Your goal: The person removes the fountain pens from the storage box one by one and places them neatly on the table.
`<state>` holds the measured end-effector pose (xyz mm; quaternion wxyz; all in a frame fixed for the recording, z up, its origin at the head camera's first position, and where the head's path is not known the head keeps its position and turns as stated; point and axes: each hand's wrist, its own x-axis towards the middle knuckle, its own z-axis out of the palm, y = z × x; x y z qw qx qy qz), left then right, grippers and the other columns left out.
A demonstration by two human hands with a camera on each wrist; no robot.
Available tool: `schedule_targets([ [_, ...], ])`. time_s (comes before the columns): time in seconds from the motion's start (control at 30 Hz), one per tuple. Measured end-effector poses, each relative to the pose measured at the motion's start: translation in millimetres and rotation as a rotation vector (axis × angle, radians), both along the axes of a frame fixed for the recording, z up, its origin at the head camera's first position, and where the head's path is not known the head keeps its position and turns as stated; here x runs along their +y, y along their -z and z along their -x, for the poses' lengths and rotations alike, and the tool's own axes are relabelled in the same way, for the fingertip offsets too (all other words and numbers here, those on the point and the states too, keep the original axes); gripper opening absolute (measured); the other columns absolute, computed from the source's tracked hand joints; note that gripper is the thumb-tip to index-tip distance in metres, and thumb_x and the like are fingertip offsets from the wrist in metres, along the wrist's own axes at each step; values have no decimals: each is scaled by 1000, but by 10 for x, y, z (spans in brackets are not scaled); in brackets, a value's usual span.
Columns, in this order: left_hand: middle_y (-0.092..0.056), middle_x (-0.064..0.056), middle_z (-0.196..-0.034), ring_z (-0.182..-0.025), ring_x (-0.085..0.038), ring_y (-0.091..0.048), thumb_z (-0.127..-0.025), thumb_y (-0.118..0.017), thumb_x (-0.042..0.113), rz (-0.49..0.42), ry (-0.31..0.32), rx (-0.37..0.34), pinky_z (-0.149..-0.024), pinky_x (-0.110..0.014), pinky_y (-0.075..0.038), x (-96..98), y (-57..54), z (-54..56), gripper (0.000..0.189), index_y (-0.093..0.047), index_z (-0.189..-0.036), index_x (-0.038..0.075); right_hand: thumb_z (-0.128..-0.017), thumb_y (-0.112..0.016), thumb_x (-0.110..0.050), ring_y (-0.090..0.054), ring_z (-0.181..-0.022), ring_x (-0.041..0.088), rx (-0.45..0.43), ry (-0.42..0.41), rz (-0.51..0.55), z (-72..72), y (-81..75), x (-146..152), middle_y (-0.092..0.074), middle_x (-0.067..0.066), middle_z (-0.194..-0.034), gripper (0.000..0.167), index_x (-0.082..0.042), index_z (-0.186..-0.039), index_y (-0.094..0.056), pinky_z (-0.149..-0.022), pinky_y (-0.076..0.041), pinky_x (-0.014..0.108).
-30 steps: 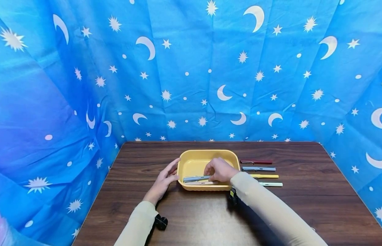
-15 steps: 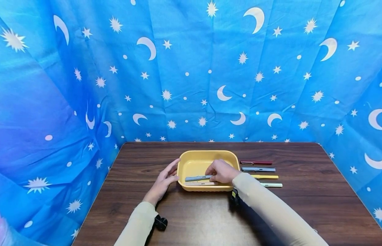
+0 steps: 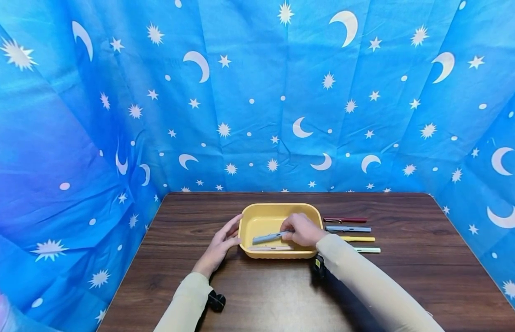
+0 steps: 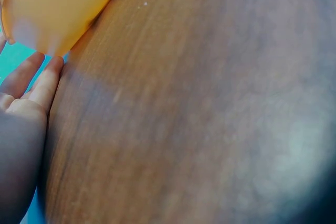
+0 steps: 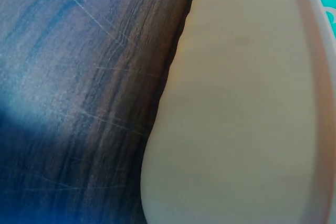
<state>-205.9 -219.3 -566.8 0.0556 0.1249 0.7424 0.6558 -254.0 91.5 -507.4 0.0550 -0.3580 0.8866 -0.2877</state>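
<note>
Over the yellow tray in the head view, my right hand pinches a grey-blue pen. The pen slants, its left end low and its right end raised into the fingers. Below it in the tray lies a pale pinkish pen, its right end near my hand. My left hand rests against the tray's left side, fingers extended. The left wrist view shows those fingertips right at the tray's wall. Only the tray's outer wall and the table show in the right wrist view; my right hand is hidden there.
Right of the tray, pens lie in a column on the brown table: dark red, blue-grey, yellow and whitish. My right forearm partly covers the lower two. A blue star-patterned cloth hangs behind the table.
The grey-blue pen has shifted slightly right and its right end has risen with my right hand. My left hand and the tray have stayed in place.
</note>
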Motion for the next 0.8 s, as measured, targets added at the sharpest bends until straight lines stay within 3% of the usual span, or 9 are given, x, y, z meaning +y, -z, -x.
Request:
schedule_targets([
  [0.13, -35, -11, -169, -155, -31, -35, -100, -64, 9, -10, -2, -1, -126, -51, -29, 4, -2, 7, 69, -39, -164, 23, -91, -81, -9, -60, -74, 6, 34, 35, 45, 10, -5, 20, -75, -6, -82, 2, -10, -89, -82, -71, -54, 28],
  [0.37, -36, -11, -169, -156, -30, -33, -99, -63, 7, -14, -6, 5, -126, -50, -28, 10, -13, 4, 70, -40, -163, 22, -90, -83, -14, -65, -77, 5, -25, 87, 101, -1, -38, 41, -77, -9, -83, 4, -13, -94, -82, -77, -57, 31],
  [0.63, -35, -14, -169, -156, -32, -34, -100, -62, 5, -11, -2, 12, -126, -51, -28, 10, -7, 4, 69, -39, -164, 21, -87, -85, -9, -68, -82, 8, -32, 73, 180, -30, -57, 83, -77, -5, -84, 7, -11, -93, -82, -81, -58, 33],
  [0.8, -36, -14, -168, -155, -33, -35, -100, -63, 7, -13, -3, 10, -126, -51, -28, 11, -13, 7, 69, -39, -164, 22, -89, -83, -9, -71, -87, 10, -58, 62, 262, -29, -58, 113, -80, -3, -93, 12, -10, -101, -84, -79, -59, 31],
])
